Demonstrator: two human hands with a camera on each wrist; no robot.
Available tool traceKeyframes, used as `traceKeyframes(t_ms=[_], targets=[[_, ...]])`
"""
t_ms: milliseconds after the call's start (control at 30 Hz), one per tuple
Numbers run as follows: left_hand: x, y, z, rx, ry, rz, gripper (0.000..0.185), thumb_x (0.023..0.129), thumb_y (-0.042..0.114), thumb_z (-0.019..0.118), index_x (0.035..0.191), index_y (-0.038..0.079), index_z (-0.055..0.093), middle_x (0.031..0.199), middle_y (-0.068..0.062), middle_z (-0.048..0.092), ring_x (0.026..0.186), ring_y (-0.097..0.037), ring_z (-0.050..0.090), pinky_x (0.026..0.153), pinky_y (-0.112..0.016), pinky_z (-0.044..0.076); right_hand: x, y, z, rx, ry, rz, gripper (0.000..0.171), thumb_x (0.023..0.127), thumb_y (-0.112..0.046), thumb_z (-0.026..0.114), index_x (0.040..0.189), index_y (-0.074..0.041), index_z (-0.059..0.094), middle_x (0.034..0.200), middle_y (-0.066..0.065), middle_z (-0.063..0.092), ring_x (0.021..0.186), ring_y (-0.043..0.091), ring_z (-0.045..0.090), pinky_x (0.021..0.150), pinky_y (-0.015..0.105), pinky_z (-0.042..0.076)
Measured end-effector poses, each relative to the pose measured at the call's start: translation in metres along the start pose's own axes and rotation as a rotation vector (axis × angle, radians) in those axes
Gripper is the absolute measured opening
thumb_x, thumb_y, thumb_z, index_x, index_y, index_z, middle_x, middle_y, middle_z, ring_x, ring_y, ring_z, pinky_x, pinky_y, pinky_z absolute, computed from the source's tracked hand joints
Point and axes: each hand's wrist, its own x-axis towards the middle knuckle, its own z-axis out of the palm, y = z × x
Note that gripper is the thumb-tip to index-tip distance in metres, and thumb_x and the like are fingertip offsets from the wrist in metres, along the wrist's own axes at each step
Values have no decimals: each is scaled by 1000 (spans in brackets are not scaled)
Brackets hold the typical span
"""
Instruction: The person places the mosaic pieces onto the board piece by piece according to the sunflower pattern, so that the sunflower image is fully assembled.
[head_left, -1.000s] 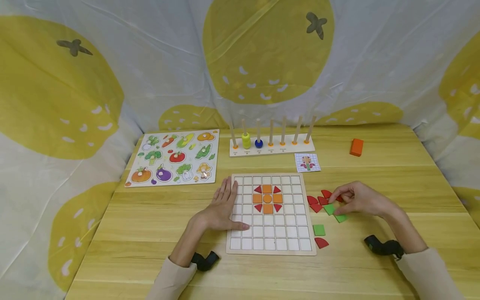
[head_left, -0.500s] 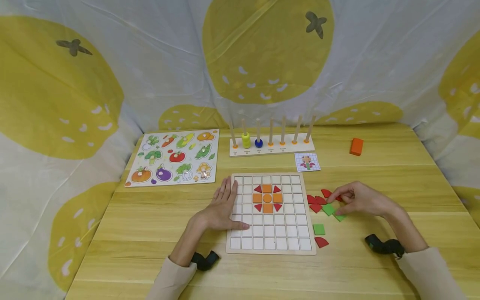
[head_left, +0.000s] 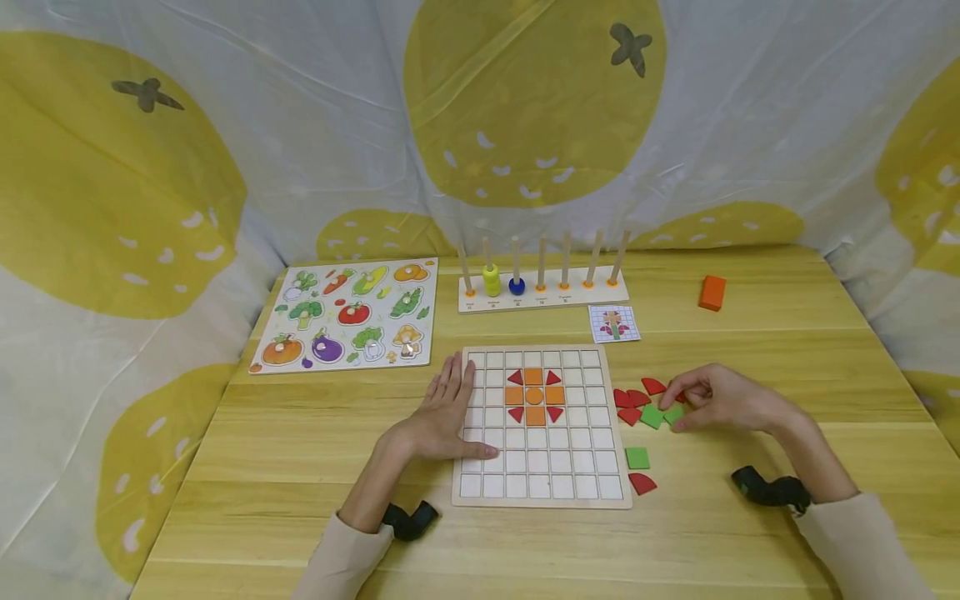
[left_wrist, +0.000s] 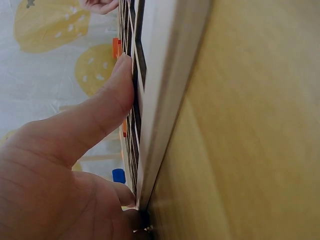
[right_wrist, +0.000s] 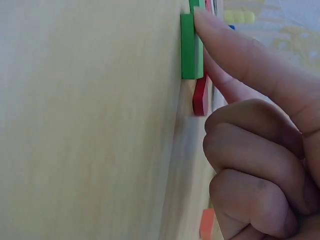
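Note:
My left hand lies with its fingers spread on the left edge of a wooden grid board, the thumb over the squares. Orange square tiles surround an orange round tile on the board, with red pieces at the corners. To the right of the board, my right hand pinches a green square tile between thumb and index finger; its other fingers are curled. Another green square tile lies beside it, among red quarter-round pieces. The hand partly hides one red piece.
Nearer me lie a green tile and a red piece. Behind the board stand a pattern card, a peg stand with yellow and blue beads, and a vegetable puzzle. An orange block sits back right.
The green tile under my right fingers has slid away from me and turned, and the neighbouring green and red pieces have shifted slightly left. My left hand has stayed put.

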Motion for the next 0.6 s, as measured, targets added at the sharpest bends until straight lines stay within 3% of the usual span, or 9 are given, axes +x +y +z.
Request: traceKeyframes(t_ms=[600], targets=[[1, 0, 0, 4, -2, 0, 133, 86, 56, 79, 163, 0, -13, 168, -19, -30, 158, -36, -26, 132, -56, -1, -5, 6, -9, -20, -15, 39, 34, 78, -7, 87, 107, 1, 72, 67, -6, 29, 59, 6, 30, 52, 25, 29]])
